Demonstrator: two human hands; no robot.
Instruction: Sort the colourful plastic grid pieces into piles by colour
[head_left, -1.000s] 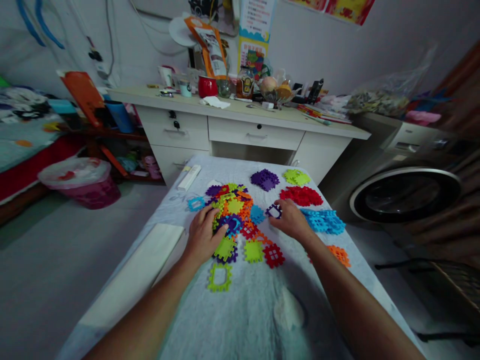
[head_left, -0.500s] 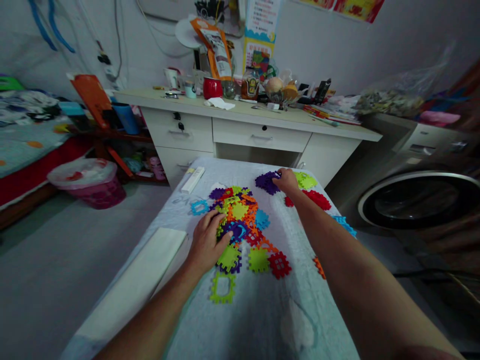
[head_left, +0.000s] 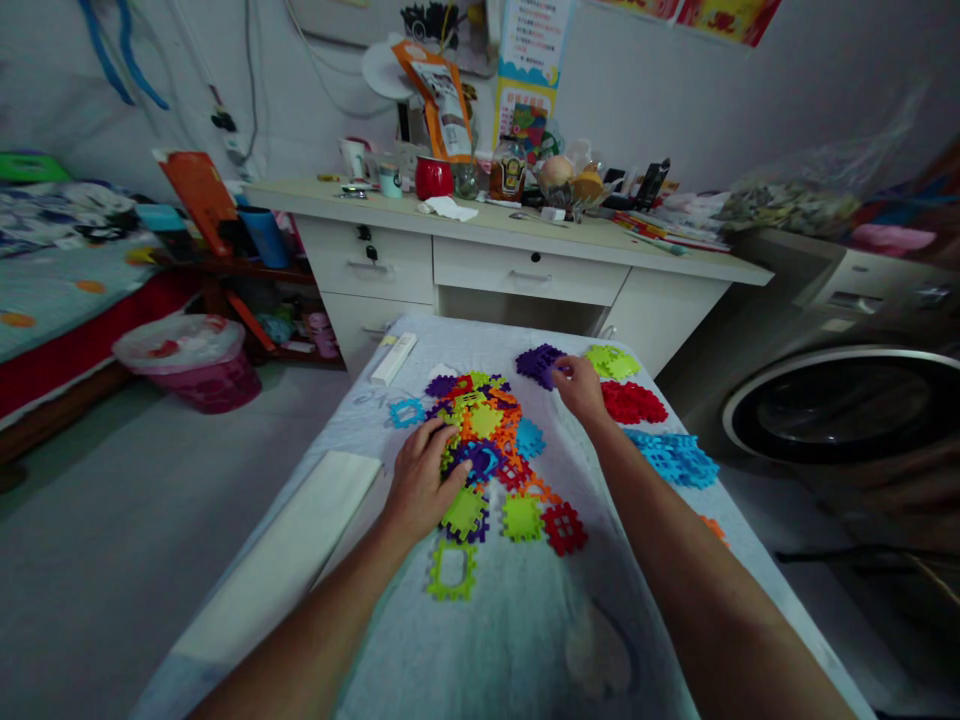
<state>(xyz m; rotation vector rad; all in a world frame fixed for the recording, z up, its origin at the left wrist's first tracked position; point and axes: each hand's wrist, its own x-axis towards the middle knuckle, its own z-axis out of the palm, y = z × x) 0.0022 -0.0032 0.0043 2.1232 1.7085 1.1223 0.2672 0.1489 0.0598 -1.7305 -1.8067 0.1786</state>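
Note:
My left hand (head_left: 426,478) rests with fingers spread on the left side of a mixed heap of toothed plastic building pieces (head_left: 484,420) in yellow-green, orange, purple, red and blue. At the far side of the cloth-covered table, my right hand (head_left: 582,392) is beside a purple pile of pieces (head_left: 537,365). Its fingers are loosely bent and apart, with nothing visible between them. Farther right are a yellow-green pile (head_left: 611,361), a red pile (head_left: 634,402) and a blue pile (head_left: 679,458). A yellow-green frame piece (head_left: 452,571) lies nearest me.
A white slab (head_left: 292,540) lies along the table's left edge, with a small white bar (head_left: 394,359) beyond it. Past the table stands a white desk (head_left: 525,270) covered with jars and cups. A washing machine (head_left: 840,340) is at the right, a pink bin (head_left: 191,365) at the left.
My right hand has drawn back slightly toward me from the purple pile, and its arm has shifted right and lower, uncovering the blue pile. My left hand stays on the heap.

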